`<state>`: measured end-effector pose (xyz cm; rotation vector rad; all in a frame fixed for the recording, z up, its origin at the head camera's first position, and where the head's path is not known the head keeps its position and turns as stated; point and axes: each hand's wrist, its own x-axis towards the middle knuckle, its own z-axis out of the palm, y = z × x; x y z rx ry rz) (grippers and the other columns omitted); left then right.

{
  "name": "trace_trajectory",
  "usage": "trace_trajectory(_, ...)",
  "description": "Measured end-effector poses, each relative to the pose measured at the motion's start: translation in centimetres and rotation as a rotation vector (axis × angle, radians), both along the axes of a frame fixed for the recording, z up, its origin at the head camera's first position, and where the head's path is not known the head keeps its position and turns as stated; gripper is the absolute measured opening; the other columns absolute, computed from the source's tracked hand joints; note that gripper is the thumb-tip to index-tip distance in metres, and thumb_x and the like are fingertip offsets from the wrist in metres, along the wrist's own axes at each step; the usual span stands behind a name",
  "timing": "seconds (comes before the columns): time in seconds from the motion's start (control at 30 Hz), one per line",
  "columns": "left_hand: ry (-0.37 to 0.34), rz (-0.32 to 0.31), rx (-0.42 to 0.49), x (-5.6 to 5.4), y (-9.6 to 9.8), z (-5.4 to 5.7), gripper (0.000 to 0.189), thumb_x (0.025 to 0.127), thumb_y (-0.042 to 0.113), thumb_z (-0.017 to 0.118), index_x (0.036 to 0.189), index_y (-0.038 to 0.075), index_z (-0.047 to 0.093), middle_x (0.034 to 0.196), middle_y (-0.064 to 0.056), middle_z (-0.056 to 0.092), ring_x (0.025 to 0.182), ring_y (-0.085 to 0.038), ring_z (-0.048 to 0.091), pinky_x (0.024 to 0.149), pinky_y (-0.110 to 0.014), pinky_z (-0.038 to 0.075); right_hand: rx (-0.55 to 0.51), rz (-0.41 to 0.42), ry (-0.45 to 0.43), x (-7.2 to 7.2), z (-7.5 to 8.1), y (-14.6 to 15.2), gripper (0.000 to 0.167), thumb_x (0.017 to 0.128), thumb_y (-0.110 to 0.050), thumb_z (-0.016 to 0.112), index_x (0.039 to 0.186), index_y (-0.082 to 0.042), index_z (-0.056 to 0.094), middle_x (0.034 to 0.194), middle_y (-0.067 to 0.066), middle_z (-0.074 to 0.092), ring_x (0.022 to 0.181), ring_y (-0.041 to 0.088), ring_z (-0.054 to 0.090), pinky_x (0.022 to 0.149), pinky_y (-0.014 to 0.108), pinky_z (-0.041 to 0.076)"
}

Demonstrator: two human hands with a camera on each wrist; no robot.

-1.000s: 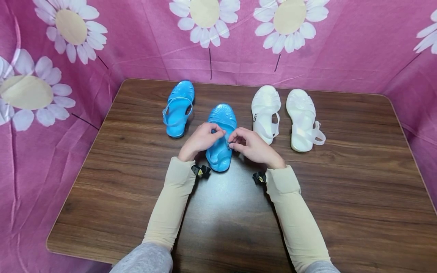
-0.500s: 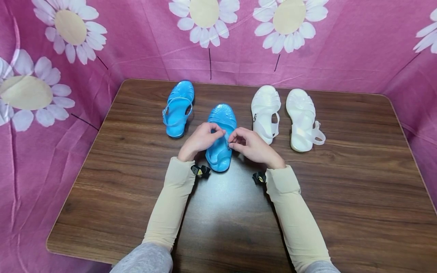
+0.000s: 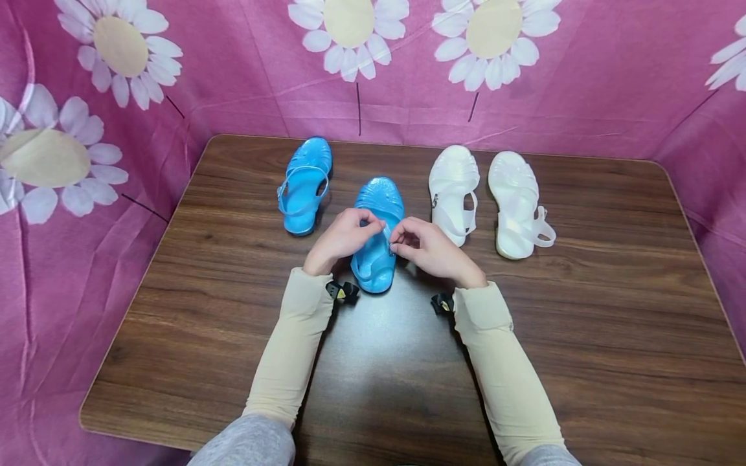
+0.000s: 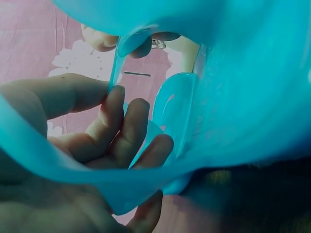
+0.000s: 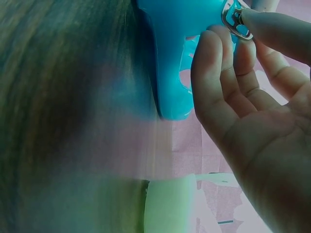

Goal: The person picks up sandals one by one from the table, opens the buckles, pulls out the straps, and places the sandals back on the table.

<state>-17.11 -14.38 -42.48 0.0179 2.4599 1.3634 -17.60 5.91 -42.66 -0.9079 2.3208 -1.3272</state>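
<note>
In the head view a glossy blue sandal (image 3: 375, 257) lies on the table between both hands, toe pointing away. My left hand (image 3: 344, 238) is over its left side; in the left wrist view, thumb and forefinger pinch the blue ankle strap (image 4: 115, 68), while a looped band of the sandal crosses the palm. My right hand (image 3: 430, 251) is at the sandal's right side. Its thumb and fingers pinch the silver buckle (image 5: 226, 14) on the strap, as the right wrist view shows. The fingertips of both hands are close together, partly covering the strap.
Beyond and left of my left hand stands the other blue sandal (image 3: 303, 191), its strap forming a loop. To the right are two white sandals, one near (image 3: 453, 171) and one farther right (image 3: 515, 184) with its strap sticking out. A pink flowered cloth (image 3: 402, 110) hangs behind the brown table (image 3: 594, 291).
</note>
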Motion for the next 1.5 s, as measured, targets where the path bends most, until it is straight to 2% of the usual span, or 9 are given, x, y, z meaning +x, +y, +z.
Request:
trace_trajectory(0.13,0.007,0.01,0.007,0.0,0.1,-0.1,0.025,0.097,0.031,0.057,0.101,0.01,0.069,0.084,-0.003,0.054,0.062,-0.017,0.039,0.055,-0.028,0.03,-0.006,0.009,0.014,0.9,1.8,-0.1,0.006,0.091,0.002,0.06,0.096,0.005,0.06,0.094,0.017,0.059,0.086,0.025,0.055,0.079,0.037,0.047)
trace_trajectory(0.23,0.009,0.017,0.018,0.1,0.1,-0.1,0.024,0.097,0.03,0.057,0.1,0.01,0.069,0.09,-0.003,0.059,0.063,-0.017,0.039,0.056,-0.028,0.031,-0.014,0.012,0.024,1.0,2.1,-0.1,0.005,0.09,0.003,0.061,0.095,0.005,0.061,0.093,0.017,0.059,0.086,0.026,0.055,0.079,0.037,0.047)
trace_trajectory(0.3,0.01,0.02,0.025,0.1,0.1,-0.1,0.023,0.097,0.03,0.057,0.1,0.01,0.068,0.09,-0.003,0.059,0.063,-0.017,0.039,0.055,-0.028,0.031,-0.019,0.011,0.027,0.9,1.9,-0.1,0.006,0.09,0.003,0.061,0.095,0.006,0.061,0.092,0.017,0.059,0.086,0.026,0.055,0.079,0.037,0.047)
trace_trajectory(0.57,0.0,0.026,0.041,0.1,0.1,-0.1,0.022,0.097,0.029,0.056,0.098,0.01,0.067,0.077,-0.002,0.048,0.063,-0.018,0.04,0.055,-0.027,0.031,-0.031,-0.014,0.04,-0.6,-1.2,0.0,0.006,0.089,0.0,0.065,0.095,0.002,0.064,0.093,0.015,0.061,0.087,0.026,0.056,0.078,0.038,0.048)
trace_trajectory(0.77,0.007,0.051,0.057,0.1,0.2,0.0,0.022,0.097,0.029,0.056,0.097,0.009,0.066,0.072,-0.002,0.043,0.061,-0.018,0.04,0.055,-0.028,0.03,-0.045,-0.014,0.039,-0.7,-1.5,0.2,0.006,0.089,-0.009,0.068,0.094,-0.007,0.067,0.093,0.008,0.062,0.085,0.019,0.057,0.077,0.033,0.049)
trace_trajectory(0.97,0.041,0.075,0.064,0.2,0.1,0.0,0.023,0.096,0.028,0.056,0.097,0.006,0.065,0.068,-0.001,0.04,0.058,-0.017,0.039,0.053,-0.027,0.03,-0.059,-0.01,0.036,-0.7,-1.4,0.2,0.005,0.089,-0.01,0.069,0.093,-0.008,0.067,0.091,0.008,0.062,0.083,0.018,0.057,0.074,0.032,0.049)
trace_trajectory(1.23,0.054,0.092,0.088,0.2,-0.2,0.3,0.02,0.096,0.027,0.057,0.096,0.008,0.065,0.076,-0.006,0.054,0.062,-0.017,0.05,0.058,-0.026,0.042,-0.038,-0.022,0.011,-0.6,-1.1,0.3,0.007,0.089,-0.009,0.069,0.095,-0.008,0.065,0.091,0.007,0.063,0.083,0.019,0.058,0.074,0.032,0.05)
trace_trajectory(1.37,0.073,0.088,0.094,0.2,-0.3,0.4,0.02,0.095,0.026,0.059,0.097,0.008,0.068,0.076,-0.007,0.055,0.063,-0.017,0.05,0.058,-0.027,0.043,-0.032,-0.023,0.004,-0.7,-1.1,0.3,0.008,0.089,-0.009,0.069,0.096,-0.007,0.065,0.09,0.008,0.063,0.082,0.019,0.057,0.074,0.032,0.05)
trace_trajectory(1.5,0.091,0.074,0.061,0.2,-0.4,0.4,0.021,0.094,0.027,0.061,0.099,0.008,0.071,0.079,-0.004,0.057,0.066,-0.017,0.051,0.059,-0.027,0.043,-0.026,-0.025,-0.006,-0.8,-1.3,0.3,0.01,0.089,-0.011,0.069,0.098,-0.007,0.065,0.091,0.008,0.063,0.083,0.019,0.057,0.074,0.031,0.05)
